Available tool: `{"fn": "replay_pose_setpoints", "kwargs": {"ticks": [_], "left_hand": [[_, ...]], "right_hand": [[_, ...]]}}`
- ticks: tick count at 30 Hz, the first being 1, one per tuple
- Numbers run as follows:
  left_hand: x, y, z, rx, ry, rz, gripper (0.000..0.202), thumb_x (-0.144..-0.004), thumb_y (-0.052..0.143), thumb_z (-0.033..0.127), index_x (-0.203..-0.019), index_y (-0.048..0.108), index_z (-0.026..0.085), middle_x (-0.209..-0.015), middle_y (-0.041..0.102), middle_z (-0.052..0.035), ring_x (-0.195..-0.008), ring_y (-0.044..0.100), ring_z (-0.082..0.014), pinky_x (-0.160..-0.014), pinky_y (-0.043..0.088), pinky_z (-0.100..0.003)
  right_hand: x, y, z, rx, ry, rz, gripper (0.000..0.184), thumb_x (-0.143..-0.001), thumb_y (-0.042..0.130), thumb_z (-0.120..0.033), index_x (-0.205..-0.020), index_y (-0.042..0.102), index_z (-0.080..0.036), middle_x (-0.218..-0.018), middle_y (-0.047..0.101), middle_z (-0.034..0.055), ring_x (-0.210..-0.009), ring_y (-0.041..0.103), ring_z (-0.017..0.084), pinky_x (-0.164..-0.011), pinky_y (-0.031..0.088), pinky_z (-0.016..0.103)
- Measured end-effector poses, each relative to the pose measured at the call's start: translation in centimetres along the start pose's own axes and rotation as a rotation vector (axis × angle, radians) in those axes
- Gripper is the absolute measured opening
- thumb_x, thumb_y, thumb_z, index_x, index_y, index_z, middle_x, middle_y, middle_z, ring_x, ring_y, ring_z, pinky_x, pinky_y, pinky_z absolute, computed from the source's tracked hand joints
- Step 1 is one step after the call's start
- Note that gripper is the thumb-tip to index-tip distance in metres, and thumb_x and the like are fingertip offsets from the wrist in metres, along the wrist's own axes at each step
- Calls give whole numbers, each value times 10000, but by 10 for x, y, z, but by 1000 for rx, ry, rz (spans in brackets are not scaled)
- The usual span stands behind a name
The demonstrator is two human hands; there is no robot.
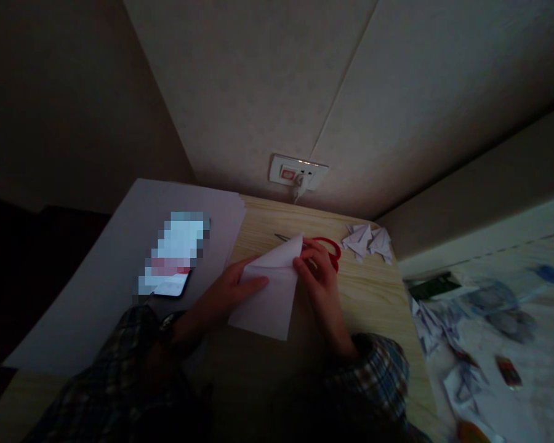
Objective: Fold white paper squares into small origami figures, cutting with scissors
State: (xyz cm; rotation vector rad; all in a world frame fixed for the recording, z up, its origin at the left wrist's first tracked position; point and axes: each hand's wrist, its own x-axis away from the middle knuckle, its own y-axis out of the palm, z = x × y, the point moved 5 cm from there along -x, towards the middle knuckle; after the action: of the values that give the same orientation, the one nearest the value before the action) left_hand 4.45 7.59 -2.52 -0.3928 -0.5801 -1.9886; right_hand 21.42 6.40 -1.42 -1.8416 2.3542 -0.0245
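Observation:
A sheet of white paper [268, 307] lies in front of me on the wooden table, its far part folded over toward me. My left hand [244, 284] holds it at the left edge, thumb on top and the other fingers underneath. At the upper right corner of the flap, my right hand [317, 266] pinches the paper between thumb and fingers. Just behind the paper lie scissors [335, 246] with red handles, partly hidden by the paper and my right hand; a blade tip shows to the left.
A phone [175, 258] with a lit, blurred screen rests on a stack of large white sheets [106, 246] at left. Folded paper pieces [360, 240] sit at the back right. Behind is a wall socket [298, 172] with a plug. Clutter lies on a surface [535, 381] at right.

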Motion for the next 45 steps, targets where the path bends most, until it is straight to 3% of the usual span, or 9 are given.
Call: {"fn": "replay_pose_setpoints", "kwargs": {"ticks": [4, 9, 12, 18, 23, 32, 45], "left_hand": [[0, 1, 1, -13, 7, 0, 577, -714, 713, 416, -1210, 590, 148, -852, 729, -48, -703, 656, -208, -578, 497, -268], [0, -1, 2, -53, 55, 47, 560, -738, 684, 440, -1213, 586, 160, -955, 724, -60, -772, 662, -221, -619, 507, -273], [-1, -3, 3, -116, 67, 94, 574, -757, 651, 451, -1235, 567, 143, -1037, 705, -89, -819, 659, -241, -628, 511, -287], [-3, -4, 16, -241, 240, 148, 520, -735, 632, 517, -1096, 654, 143, -1037, 703, -85, -946, 639, -281, -747, 512, -314], [-4, -8, 17, -308, 285, 197, 473, -782, 596, 535, -1057, 694, 163, -1010, 714, -72, -943, 640, -266, -783, 501, -303], [-6, -10, 9, -229, 218, 151, 463, -812, 575, 528, -1069, 698, 164, -906, 732, -35, -812, 646, -223, -654, 491, -254], [-8, -10, 6, -124, 221, 175, 484, -757, 624, 537, -1046, 711, 158, -886, 741, -36, -803, 650, -222, -646, 493, -253]], "right_hand": [[-1, 1, 6, -11, 43, -9, 102, -809, 646, -316, -747, 610, -244, -1165, 606, 45, -1100, 551, 250, -908, 454, 403], [0, 4, 9, -33, 153, -31, 114, -791, 634, -311, -720, 597, -229, -770, 635, 2, -745, 589, 192, -676, 458, 312], [0, 5, 7, -41, 171, -34, 131, -783, 629, -321, -701, 588, -227, -672, 595, -21, -650, 555, 169, -609, 428, 287], [-1, 4, 3, 18, 104, -12, 131, -771, 640, -318, -699, 574, -230, -683, 590, -25, -664, 553, 167, -630, 430, 288], [0, 6, 0, 43, 71, -48, 117, -793, 625, -309, -714, 578, -236, -701, 595, -21, -684, 559, 170, -633, 428, 287], [2, 7, 2, -13, 95, -60, 94, -796, 634, -283, -742, 574, -236, -709, 593, -25, -700, 570, 166, -639, 427, 283], [3, 8, 2, -72, 132, -56, 121, -773, 642, -271, -721, 542, -227, -695, 549, -32, -682, 532, 151, -630, 405, 271]]}}
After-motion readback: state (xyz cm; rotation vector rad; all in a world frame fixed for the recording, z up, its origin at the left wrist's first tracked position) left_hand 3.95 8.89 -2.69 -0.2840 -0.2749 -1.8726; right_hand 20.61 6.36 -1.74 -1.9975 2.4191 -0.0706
